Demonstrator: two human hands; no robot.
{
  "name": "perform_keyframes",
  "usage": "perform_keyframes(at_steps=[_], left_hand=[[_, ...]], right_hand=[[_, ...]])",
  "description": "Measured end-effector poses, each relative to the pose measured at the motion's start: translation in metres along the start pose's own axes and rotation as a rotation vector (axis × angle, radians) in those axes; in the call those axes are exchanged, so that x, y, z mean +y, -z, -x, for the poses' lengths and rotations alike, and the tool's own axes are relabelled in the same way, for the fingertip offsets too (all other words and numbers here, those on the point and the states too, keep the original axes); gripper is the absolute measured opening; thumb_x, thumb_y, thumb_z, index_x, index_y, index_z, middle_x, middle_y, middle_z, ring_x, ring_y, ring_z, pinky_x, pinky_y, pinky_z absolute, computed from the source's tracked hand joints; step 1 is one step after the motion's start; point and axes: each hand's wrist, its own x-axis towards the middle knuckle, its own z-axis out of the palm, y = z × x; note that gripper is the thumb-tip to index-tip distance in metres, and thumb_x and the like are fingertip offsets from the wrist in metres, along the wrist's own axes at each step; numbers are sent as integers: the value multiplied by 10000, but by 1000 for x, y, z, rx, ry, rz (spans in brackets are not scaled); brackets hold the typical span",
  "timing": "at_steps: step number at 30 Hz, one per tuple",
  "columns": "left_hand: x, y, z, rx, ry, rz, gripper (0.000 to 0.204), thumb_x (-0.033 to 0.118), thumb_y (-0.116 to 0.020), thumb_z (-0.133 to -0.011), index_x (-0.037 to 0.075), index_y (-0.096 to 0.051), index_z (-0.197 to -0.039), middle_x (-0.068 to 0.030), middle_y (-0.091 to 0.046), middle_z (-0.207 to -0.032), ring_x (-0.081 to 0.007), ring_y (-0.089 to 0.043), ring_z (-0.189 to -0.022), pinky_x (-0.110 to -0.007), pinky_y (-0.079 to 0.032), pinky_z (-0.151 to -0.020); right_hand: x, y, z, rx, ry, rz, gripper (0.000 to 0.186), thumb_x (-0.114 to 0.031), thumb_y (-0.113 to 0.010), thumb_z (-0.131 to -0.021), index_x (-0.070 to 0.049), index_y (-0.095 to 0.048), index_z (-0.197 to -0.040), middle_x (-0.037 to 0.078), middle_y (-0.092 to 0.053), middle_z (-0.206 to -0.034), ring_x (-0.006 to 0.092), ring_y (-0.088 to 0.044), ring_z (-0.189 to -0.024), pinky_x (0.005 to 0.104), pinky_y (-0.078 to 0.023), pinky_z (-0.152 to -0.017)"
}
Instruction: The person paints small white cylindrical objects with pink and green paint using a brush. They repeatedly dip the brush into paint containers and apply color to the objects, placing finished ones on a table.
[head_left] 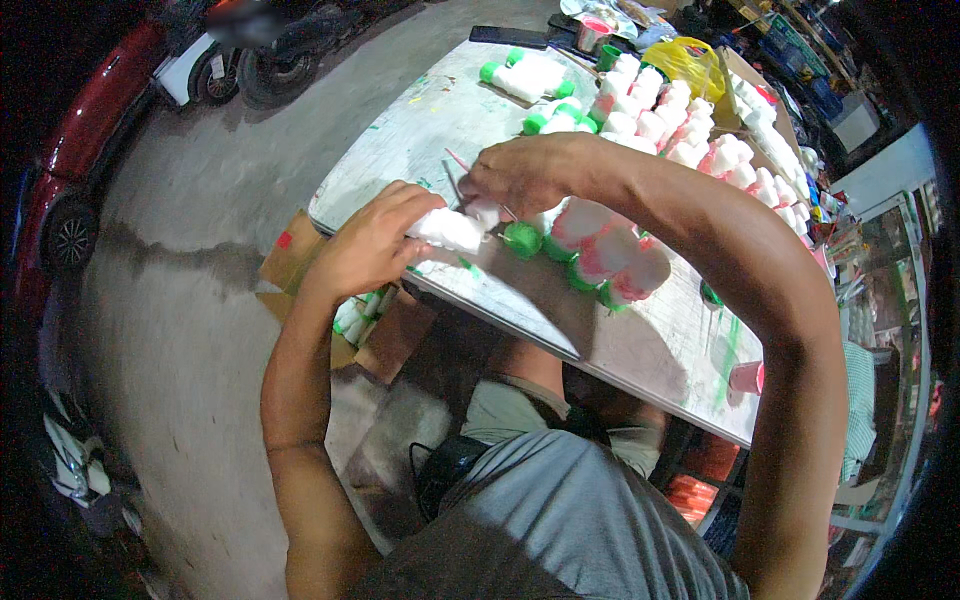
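Note:
Near the table's left edge, my left hand closes its fingers round a white rounded piece that lies on its side. Just beyond it, my right hand pinches a thin pink stick that looks like a paintbrush; its working end is mostly hidden under the hand. A green-ended piece sits beside the white one. To its right, under my right forearm, stands a cluster of white pieces smeared pink, with green lower parts.
On the paint-marked white table, rows of pink-and-white pieces fill the far right, near a yellow bag. A pink cup stands at the near right edge. Below the left edge, a cardboard box holds green-and-white pieces. A red car is parked left.

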Motion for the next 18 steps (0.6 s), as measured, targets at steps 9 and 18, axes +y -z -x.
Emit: perform_keyframes(at_steps=[9,18], left_hand=[[148,10,0,712,242,581,597,150,-780,-784,-40,-579,-1313,-165,-697,-1142,-263,-690,-1023,-367,-544,-920],[256,-154,-61,37,-29,382,789,170,-666,-889,-147,-267,-1492,-367,-516,-1254,-530,-575,-1104,-511,-499,-964]], right_hand=[[-51,63,146,870,-52,-6,367,-120,-670,-965,28,-582,-1289,248,-700,-1082,323,-715,-979,430,-564,-841],[-116,-73,310,1165,-711,-177,454,-144,-667,-973,18,-530,-1374,238,-684,-1063,306,-669,-951,404,-532,-833]])
